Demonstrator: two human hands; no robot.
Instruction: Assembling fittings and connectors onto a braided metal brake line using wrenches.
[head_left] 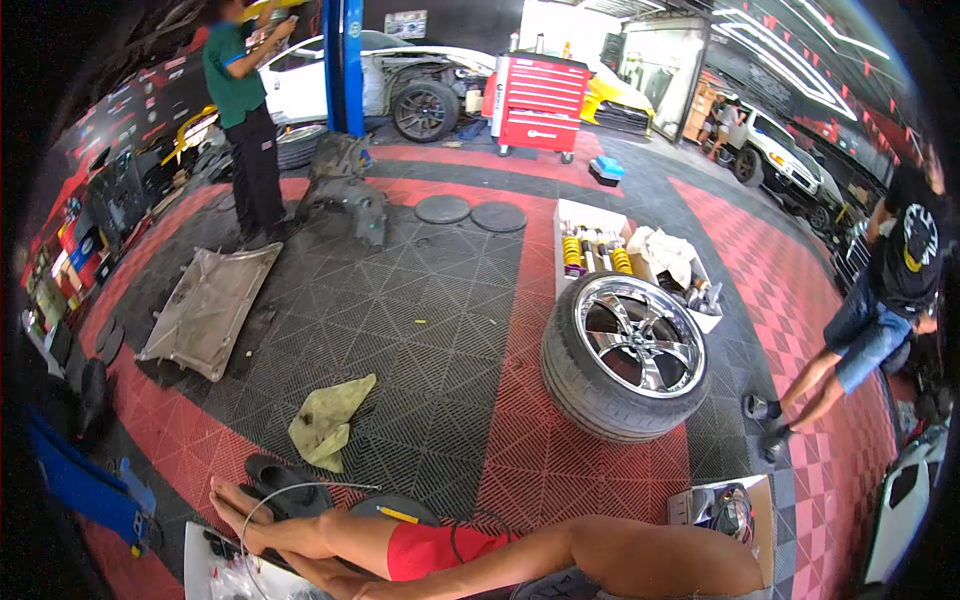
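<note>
A bare arm, seemingly my right, bends along the lower edge and reaches left across red shorts (440, 552). My right hand (376, 590) appears at the bottom edge beside a bare shin; its fingers are cut off and I cannot tell what they hold. My left hand is out of sight. Bare legs (345, 535) stretch left, with feet next to black clogs (285, 484). Over the legs arcs a thin grey cable (310, 487). Close by lie a dark round disc with a yellow stick (398, 514) on it, and a white box (202, 565) holding clear plastic bags.
A chrome wheel (640, 345) leans on a box of yellow-spring coilovers (572, 250). An olive cloth (330, 420) and a metal panel (210, 310) lie on floor tiles. A red tool cabinet (542, 100) stands behind. Two people stand, far left (240, 100) and right (905, 250).
</note>
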